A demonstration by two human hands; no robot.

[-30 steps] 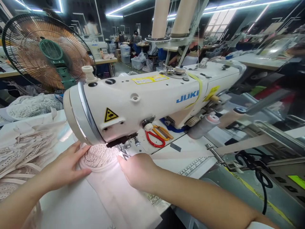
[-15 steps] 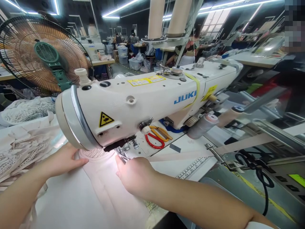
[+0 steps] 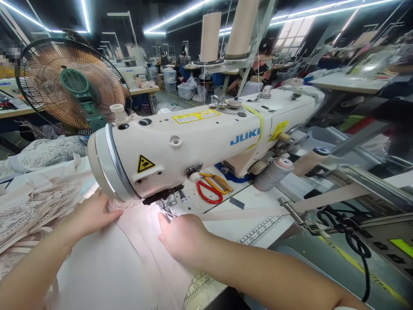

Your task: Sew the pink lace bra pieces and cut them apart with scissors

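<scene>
Pale-pink fabric [image 3: 145, 237] is lying between both hands' fingers; left hand [image 3: 93, 212] is resting spread, right hand [image 3: 184, 234] is bending inward, grip hidden. Beside left fingertips, less lace [image 3: 126, 204] is showing than earlier: work apparently advancing.

Cloth [image 3: 142, 245] lies before the sewing machine [image 3: 193, 133], fan [image 3: 74, 82] behind at left, thread spool [image 3: 273, 175] at right

We see a long, white tube light [image 3: 177, 16] left of the bright, many-paned window [image 3: 295, 35] and a pale, flat-topped table [image 3: 348, 82] below it.
</scene>
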